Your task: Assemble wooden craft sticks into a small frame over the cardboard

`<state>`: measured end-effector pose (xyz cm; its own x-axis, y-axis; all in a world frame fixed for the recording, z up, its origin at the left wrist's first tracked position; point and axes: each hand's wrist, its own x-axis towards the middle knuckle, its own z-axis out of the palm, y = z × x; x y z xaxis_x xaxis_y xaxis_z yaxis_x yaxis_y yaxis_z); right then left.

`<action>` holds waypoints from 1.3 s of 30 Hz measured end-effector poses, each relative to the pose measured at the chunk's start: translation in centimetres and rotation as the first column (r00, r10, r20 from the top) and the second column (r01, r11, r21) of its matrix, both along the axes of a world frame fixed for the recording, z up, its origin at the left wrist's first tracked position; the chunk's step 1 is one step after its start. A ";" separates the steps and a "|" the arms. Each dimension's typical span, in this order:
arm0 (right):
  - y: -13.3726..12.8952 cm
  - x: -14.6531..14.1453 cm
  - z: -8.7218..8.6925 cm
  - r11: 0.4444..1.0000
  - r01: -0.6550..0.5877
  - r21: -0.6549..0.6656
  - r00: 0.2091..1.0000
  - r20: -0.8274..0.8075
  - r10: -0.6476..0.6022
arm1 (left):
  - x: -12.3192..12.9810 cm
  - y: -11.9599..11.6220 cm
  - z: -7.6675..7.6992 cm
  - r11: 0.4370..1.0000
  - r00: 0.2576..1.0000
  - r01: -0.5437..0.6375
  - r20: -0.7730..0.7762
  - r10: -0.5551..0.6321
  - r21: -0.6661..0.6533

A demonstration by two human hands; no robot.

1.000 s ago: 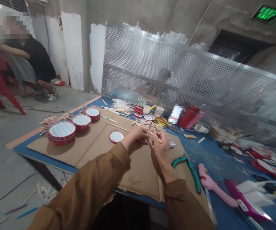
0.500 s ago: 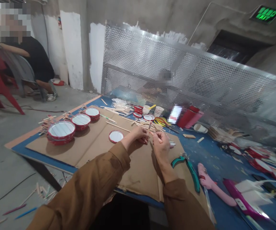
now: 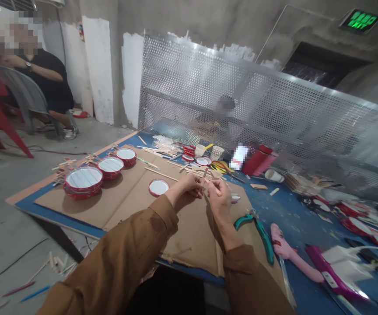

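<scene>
My left hand (image 3: 191,185) is closed in a pinch over the cardboard sheet (image 3: 192,227). A short thin wooden stick (image 3: 205,172) stands up between my hands, its lower end at my left fingertips. My right hand (image 3: 220,194) is closed close beside it, the fingertips almost touching the left ones. What the right fingers hold is too small and too covered to make out. Left of my hands a small round white disc with a red rim (image 3: 159,187) lies flat on the cardboard. Loose wooden sticks (image 3: 211,173) lie just behind my hands.
Red-rimmed drum-like rounds (image 3: 83,181) stand at the left. Green-handled pliers (image 3: 257,232), a pink glue gun (image 3: 284,247) and a purple power strip (image 3: 335,273) lie right. Behind are paper cups (image 3: 217,152), a phone (image 3: 239,156), a red bottle (image 3: 257,160) and a perforated metal screen (image 3: 182,83).
My right hand has shifted very slightly left, toward the left fingertips. My left hand holds its place. A seated person at the far left has raised their forearms.
</scene>
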<state>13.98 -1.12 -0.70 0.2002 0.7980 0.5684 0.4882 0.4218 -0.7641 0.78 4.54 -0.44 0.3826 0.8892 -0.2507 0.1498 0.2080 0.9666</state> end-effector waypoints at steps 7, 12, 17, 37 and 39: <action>0.0 -0.1 0.0 1.000 0.010 0.005 1.000 -0.004 -0.010 | 0.0 0.0 0.1 1.000 1.000 0.014 -0.002 -0.014 -0.008; -0.1 -0.2 0.1 1.000 0.018 0.002 1.000 0.007 -0.018 | 0.0 -0.3 0.2 1.000 1.000 0.013 0.009 -0.013 0.013; -0.1 -0.2 0.1 0.999 0.024 -0.025 0.999 -0.040 -0.025 | 0.0 -0.2 0.1 1.000 1.000 0.014 0.004 -0.014 0.006; 0.6 0.8 1.0 0.977 -0.143 -0.156 0.736 -0.678 0.000 | -0.1 -0.2 -0.2 0.999 0.997 0.044 0.059 -0.044 0.006; 0.7 1.1 1.1 0.969 -0.181 -0.169 0.685 -0.728 0.001 | -0.1 -0.4 -0.3 0.999 0.997 0.051 0.053 -0.051 -0.007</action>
